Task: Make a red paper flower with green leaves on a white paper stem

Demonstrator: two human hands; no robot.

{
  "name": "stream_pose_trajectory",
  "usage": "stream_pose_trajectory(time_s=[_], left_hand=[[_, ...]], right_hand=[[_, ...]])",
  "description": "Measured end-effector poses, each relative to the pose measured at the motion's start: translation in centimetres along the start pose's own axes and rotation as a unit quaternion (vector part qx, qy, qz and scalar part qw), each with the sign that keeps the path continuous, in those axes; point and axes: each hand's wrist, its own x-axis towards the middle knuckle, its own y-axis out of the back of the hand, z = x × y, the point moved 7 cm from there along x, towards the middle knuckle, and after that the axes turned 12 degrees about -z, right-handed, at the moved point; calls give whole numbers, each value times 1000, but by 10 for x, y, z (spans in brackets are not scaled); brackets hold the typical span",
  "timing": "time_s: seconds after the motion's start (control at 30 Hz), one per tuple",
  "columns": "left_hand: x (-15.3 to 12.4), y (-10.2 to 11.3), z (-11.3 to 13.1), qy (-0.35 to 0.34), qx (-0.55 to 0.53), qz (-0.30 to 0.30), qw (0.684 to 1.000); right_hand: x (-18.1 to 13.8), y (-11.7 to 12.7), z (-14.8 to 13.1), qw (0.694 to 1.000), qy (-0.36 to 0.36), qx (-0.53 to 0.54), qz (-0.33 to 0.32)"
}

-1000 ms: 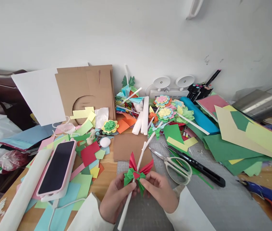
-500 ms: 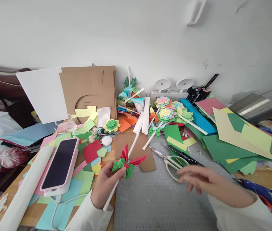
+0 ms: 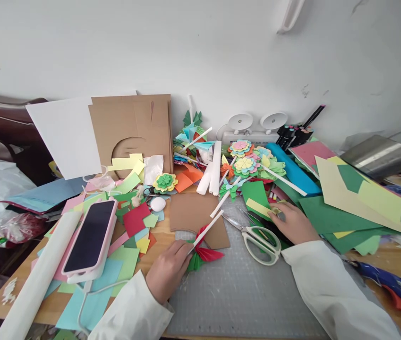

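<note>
My left hand [image 3: 170, 269] is closed around the white paper stick [image 3: 207, 230] of a red and green folded-paper piece [image 3: 209, 252], low over the mat's left side. The red part points right, and the green part is partly behind my fingers. My right hand [image 3: 292, 222] reaches over the pile beyond the scissors [image 3: 262, 243]. Its fingers are closed on a small yellow paper piece [image 3: 281, 213], mostly hidden by the hand. Beside those fingertips lies a yellow paper strip [image 3: 258, 208] on green paper [image 3: 255, 192].
A grey cutting mat [image 3: 235, 302] covers the front middle. Left are a phone [image 3: 90, 238], paper scraps and a long white roll [image 3: 40, 274]. A blue glue gun [image 3: 388, 283] lies right. Paper flowers [image 3: 244, 165] and cardboard [image 3: 132, 127] stand at the back.
My right hand has moved forward from above the mat to the yellow paper. My left hand has shifted right and turned the folded-paper piece over, so its stick now lies on top.
</note>
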Motion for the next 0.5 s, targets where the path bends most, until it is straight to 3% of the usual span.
stream_pose_trajectory(time_s=[0.3,0.5], left_hand=[[-3,5,-2,23,-105,-30,994],[2,14,-3,36,-137,-30,990]], right_hand=[[3,-6,1,1000,-4,-11,-18],[-12,22,-23,999,-16,50,-8]])
